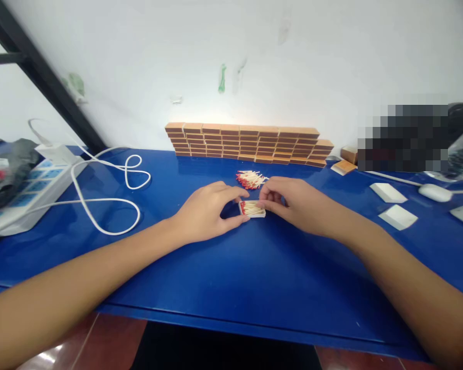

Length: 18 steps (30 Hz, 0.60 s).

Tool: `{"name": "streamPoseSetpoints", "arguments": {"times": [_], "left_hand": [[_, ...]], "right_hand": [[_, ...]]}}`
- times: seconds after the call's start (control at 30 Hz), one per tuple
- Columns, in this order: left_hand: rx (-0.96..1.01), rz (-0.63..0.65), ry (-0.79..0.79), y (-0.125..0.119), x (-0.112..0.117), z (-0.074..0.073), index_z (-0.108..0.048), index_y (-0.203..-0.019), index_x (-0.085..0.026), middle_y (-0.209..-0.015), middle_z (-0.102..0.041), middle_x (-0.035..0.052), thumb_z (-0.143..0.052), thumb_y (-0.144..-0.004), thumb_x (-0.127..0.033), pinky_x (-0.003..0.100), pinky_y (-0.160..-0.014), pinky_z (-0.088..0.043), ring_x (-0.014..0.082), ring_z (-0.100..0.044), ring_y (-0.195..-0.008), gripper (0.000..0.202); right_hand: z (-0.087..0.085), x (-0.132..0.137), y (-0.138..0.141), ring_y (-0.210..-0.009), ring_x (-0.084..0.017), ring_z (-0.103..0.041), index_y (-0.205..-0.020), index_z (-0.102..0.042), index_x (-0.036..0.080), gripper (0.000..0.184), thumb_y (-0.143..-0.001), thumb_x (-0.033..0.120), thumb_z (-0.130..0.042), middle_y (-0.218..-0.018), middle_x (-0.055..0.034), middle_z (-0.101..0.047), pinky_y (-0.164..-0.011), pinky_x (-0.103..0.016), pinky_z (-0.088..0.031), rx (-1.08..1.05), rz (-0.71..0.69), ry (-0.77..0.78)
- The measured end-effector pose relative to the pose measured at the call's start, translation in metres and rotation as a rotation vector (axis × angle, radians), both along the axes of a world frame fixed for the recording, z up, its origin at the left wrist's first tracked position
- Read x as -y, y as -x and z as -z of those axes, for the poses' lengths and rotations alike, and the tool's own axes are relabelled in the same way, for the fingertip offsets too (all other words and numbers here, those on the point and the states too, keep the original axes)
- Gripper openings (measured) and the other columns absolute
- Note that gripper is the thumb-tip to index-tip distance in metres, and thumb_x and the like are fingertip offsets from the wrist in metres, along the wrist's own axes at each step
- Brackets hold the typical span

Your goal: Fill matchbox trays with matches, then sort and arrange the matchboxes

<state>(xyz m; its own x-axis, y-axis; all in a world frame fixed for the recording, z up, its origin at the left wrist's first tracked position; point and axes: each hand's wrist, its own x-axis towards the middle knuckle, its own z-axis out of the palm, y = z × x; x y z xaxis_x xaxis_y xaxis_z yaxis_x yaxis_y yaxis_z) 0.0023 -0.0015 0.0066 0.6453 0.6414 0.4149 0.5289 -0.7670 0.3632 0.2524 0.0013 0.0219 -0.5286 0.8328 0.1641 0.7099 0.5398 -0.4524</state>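
Note:
A small white matchbox tray [257, 216] filled with red-headed matches [250, 208] lies on the blue table. Its left end is between the thumb and fingers of my left hand [212, 208], the thumb at the near side and the fingers at the far side. The curled fingers of my right hand [289, 200] press together at the right ends of the matches in the tray; how many they grip is hidden. Just beyond the tray lies a loose pile of matches [250, 179], red heads mostly to the left.
Stacked matchboxes [247, 144] line the wall. Empty white trays [398, 217] and a white mouse [435, 192] sit at right, near a flat matchbox sleeve [343, 167]. A power strip [34, 190] and looping white cable [100, 231] occupy the left.

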Motion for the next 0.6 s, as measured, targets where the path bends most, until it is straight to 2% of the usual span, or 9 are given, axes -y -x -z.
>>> {"name": "streamPoseSetpoints", "arguments": {"times": [0.13,0.23,0.33,0.47,0.6], "left_hand": [[0.004,0.054,-0.01,0.0,0.0,0.0,-0.075,-0.114,-0.021,-0.108,-0.078,0.0045,-0.076,-0.093,-0.032,0.039,-0.09,-0.056,0.0235,-0.07,-0.099,0.024],[0.011,0.062,-0.012,0.0,-0.001,0.001,-0.076,-0.112,-0.021,-0.108,-0.078,0.0042,-0.076,-0.093,-0.032,0.039,-0.09,-0.057,0.0233,-0.07,-0.099,0.022],[0.012,0.053,-0.018,0.0,-0.001,0.001,-0.076,-0.11,-0.021,-0.108,-0.078,0.0048,-0.077,-0.093,-0.033,0.04,-0.091,-0.057,0.0237,-0.07,-0.1,0.021],[0.002,0.01,0.015,0.0,0.001,0.001,-0.069,-0.128,-0.021,-0.109,-0.078,0.0049,-0.077,-0.092,-0.035,0.041,-0.093,-0.057,0.0239,-0.07,-0.101,0.039],[-0.048,-0.003,0.033,0.0,0.001,0.0,-0.065,-0.134,-0.019,-0.112,-0.076,0.0066,-0.076,-0.092,-0.036,0.044,-0.095,-0.057,0.0259,-0.067,-0.105,0.047]], "right_hand": [[0.004,0.001,0.003,-0.073,-0.018,-0.057,-0.086,-0.064,0.022,0.018,-0.1,0.031,-0.057,-0.085,-0.0039,-0.066,-0.066,-0.03,-0.041,-0.019,-0.018,-0.016],[0.001,0.001,0.001,-0.072,-0.018,-0.058,-0.086,-0.066,0.022,0.021,-0.1,0.035,-0.058,-0.085,-0.0042,-0.067,-0.065,-0.03,-0.042,-0.031,0.001,-0.052],[-0.003,-0.004,-0.008,-0.069,-0.019,-0.058,-0.086,-0.068,0.022,0.024,-0.099,0.04,-0.058,-0.08,-0.0044,-0.068,-0.064,-0.032,-0.041,-0.04,0.123,-0.14],[-0.005,-0.017,-0.027,-0.071,-0.021,-0.06,-0.081,-0.067,0.021,0.022,-0.095,0.037,-0.059,-0.078,-0.0065,-0.069,-0.063,-0.033,-0.04,0.053,0.334,-0.299],[-0.014,-0.025,-0.046,-0.074,-0.023,-0.063,-0.085,-0.07,0.02,0.018,-0.092,0.035,-0.061,-0.085,-0.0083,-0.072,-0.064,-0.033,-0.04,0.165,0.455,-0.314]]}}
